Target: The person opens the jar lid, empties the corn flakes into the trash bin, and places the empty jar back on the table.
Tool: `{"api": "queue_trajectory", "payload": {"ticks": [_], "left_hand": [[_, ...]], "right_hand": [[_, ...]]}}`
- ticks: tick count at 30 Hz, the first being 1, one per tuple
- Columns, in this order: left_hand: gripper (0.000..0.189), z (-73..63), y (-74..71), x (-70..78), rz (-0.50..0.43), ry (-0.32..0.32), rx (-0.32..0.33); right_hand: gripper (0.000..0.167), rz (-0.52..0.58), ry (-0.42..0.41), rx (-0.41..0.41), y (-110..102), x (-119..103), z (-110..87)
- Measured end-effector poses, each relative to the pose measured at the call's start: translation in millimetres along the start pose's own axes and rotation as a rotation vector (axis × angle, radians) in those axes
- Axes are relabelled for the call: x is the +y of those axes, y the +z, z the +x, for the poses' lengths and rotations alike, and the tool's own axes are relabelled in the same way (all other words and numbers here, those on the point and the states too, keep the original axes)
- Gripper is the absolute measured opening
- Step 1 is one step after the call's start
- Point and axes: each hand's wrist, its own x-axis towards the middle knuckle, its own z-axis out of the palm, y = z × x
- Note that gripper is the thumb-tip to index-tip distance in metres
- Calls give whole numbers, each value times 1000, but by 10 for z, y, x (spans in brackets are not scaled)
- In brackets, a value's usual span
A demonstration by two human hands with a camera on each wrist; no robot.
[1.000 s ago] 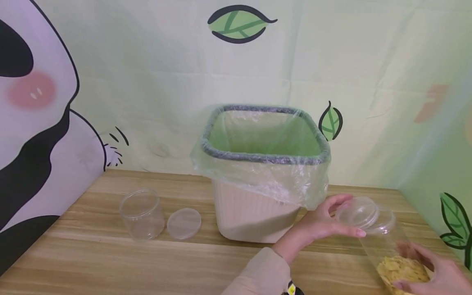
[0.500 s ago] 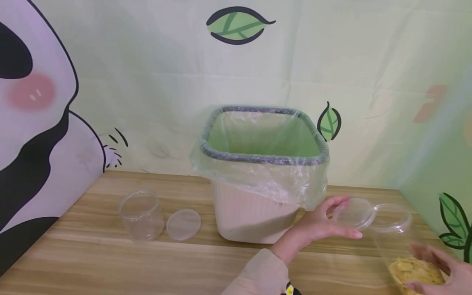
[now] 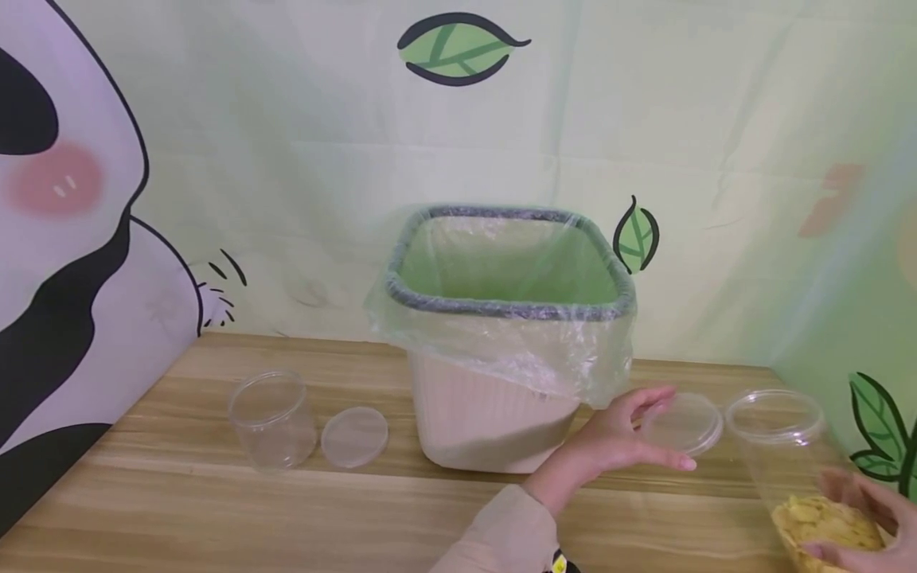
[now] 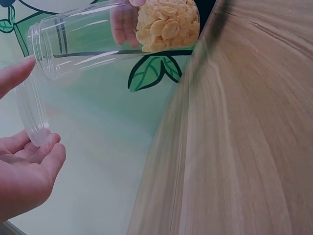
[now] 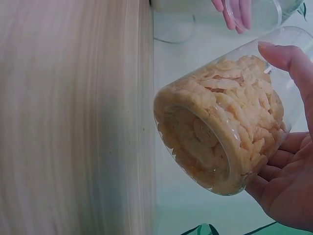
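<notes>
My left hand (image 3: 616, 436) pinches a clear round lid (image 3: 686, 425) by its rim, thumb on one side and fingers on the other. Just right of the lid is the mouth of a tall clear jar (image 3: 777, 458), uncovered and tilted a little. Pale yellow flakes (image 4: 168, 25) fill the bottom part of this jar. Around its lower half my right hand (image 5: 293, 161) wraps, with thumb and fingers on opposite sides; in the head view that hand is partly cut off by the frame edge. Whether the jar's base touches the table cannot be told.
A bin (image 3: 494, 414) with a plastic liner (image 3: 530, 350) stands mid-table, against the back. Left of it are an uncovered clear tub (image 3: 274, 430) and a second lid (image 3: 354, 437) lying flat. Printed cloth walls (image 3: 322, 159) bound the wooden table (image 3: 286, 517) behind and at the sides.
The jar has moved right with my right hand, away from the lid, and its mouth is now uncovered. My left hand stays nearly in place with the lid.
</notes>
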Motion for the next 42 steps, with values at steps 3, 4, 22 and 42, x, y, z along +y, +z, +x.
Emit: {"api": "queue_trajectory", "payload": {"ticks": [3,4,22,42], "left_hand": [[79,-7,-3,-15,8,-6,4],[79,-8,-5,-21,12,-8,5],[82,24,-14,-160,250,-22,23],[86,81,-23,-311,529,-88,-10]], "right_hand": [[92,-7,11,-5,-5,12,-6],[91,-9,6,-5,-11,12,-6],[89,10,2,8,-7,-35,-17],[98,-20,44,-63,-10,-138,-2]]}}
